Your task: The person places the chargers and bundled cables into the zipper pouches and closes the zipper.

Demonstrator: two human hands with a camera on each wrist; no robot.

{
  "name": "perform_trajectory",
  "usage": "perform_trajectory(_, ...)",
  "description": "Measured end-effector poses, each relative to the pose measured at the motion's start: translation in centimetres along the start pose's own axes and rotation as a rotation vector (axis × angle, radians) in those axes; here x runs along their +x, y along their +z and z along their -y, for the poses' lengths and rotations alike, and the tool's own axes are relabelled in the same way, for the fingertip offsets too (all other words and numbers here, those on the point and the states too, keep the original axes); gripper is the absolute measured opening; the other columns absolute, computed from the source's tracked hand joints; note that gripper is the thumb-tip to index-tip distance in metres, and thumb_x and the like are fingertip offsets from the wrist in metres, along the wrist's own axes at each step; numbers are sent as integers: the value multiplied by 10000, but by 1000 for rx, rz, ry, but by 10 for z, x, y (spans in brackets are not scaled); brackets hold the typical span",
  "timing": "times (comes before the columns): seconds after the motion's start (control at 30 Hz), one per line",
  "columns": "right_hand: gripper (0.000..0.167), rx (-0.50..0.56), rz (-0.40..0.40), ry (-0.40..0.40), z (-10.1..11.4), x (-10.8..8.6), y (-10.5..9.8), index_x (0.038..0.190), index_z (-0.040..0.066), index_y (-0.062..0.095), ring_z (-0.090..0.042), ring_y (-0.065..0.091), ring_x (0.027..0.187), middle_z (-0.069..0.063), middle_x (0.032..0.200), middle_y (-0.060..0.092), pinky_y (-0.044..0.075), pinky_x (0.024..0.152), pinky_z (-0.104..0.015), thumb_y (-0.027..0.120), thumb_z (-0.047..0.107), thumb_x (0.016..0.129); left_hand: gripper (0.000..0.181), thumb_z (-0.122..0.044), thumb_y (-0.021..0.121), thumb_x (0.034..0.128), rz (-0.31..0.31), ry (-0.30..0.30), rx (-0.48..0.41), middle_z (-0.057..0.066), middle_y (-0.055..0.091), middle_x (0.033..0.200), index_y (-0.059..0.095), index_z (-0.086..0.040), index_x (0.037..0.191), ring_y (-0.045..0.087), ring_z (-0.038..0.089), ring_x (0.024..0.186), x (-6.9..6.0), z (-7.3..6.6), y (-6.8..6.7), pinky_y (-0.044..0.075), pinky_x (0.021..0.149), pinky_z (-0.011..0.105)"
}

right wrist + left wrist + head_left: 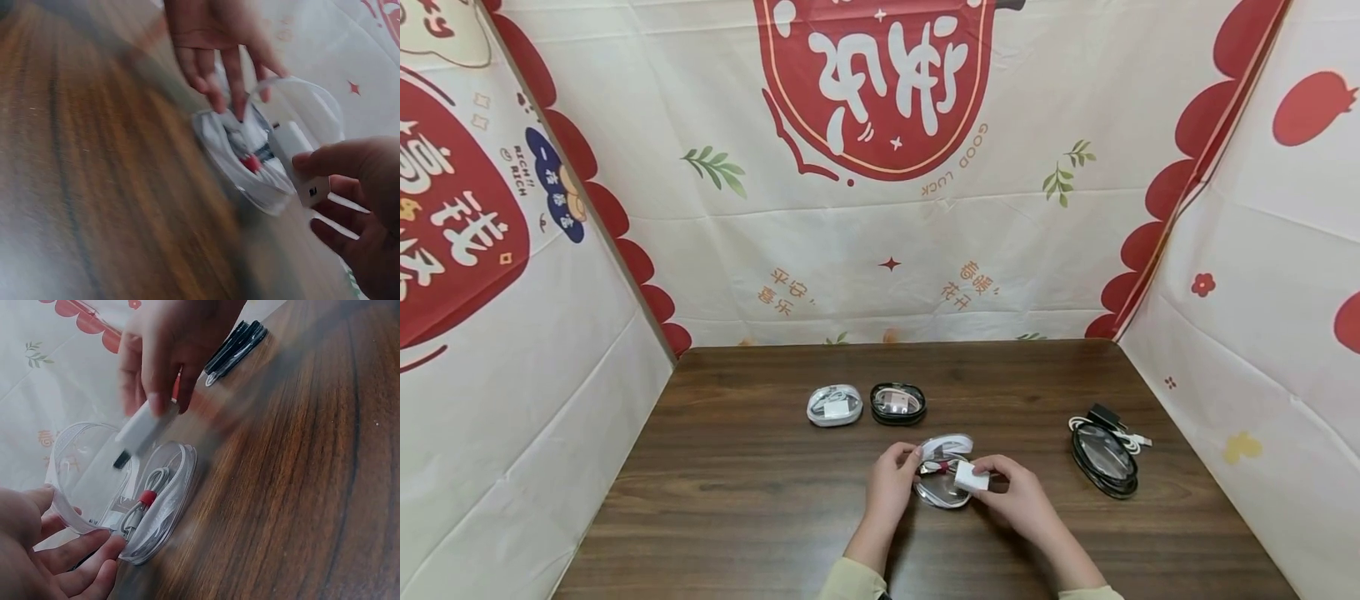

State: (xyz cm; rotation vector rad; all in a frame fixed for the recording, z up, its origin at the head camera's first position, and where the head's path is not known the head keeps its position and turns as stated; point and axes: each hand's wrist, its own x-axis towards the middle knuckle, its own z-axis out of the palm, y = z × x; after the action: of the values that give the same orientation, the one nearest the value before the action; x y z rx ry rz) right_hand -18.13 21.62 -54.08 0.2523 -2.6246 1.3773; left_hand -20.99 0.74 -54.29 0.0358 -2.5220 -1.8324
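Observation:
A clear zip case with white trim (943, 502) lies unfolded on the table, its lid raised. Inside it sits a coiled cable with a red tie (147, 498). My left hand (893, 483) pinches the case's left edge between thumb and fingers. Over the case, my right hand (1017, 496) pinches a white charger plug (972, 477) between thumb and fingers. The plug's prongs point toward the case in the left wrist view, and a port (313, 192) shows on its other end.
Behind the hands lie a white-trimmed case (835, 421) and a black-trimmed case (898, 415), each with a light-coloured block inside. To the right, black-trimmed cases (1112, 482) lie beside a black charger (1103, 415) and a white cable (1138, 440). Printed cloth (880, 225) walls the brown table (737, 517).

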Motion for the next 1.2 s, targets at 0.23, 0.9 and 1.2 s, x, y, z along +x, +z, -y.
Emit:
perform_trajectory(0.23,361,-114,2,-89,2,4,17,882,206,689,-131,537,922,91,972,665,445,813,-342,848,-26,656,208,-292,636,946,14,2,10,14,706,900,702,-102,999,652,170,627,0,-1,2,484,602,287)
perform_trajectory(0.9,153,-150,-130,-136,-4,7,16,831,109,705,-157,541,802,58,837,644,449,711,-310,780,5,747,214,-294,641,944,44,24,-6,-10,695,890,700,-98,1008,639,157,638,2,1,3,482,561,261)
perform_trajectory(1.2,53,-76,-254,-51,1,8,0,820,60,702,-91,537,775,38,830,630,478,688,-243,687,31,862,209,-257,656,934,95,22,-57,11,672,902,694,-91,1055,593,120,647,0,7,-2,474,552,265)
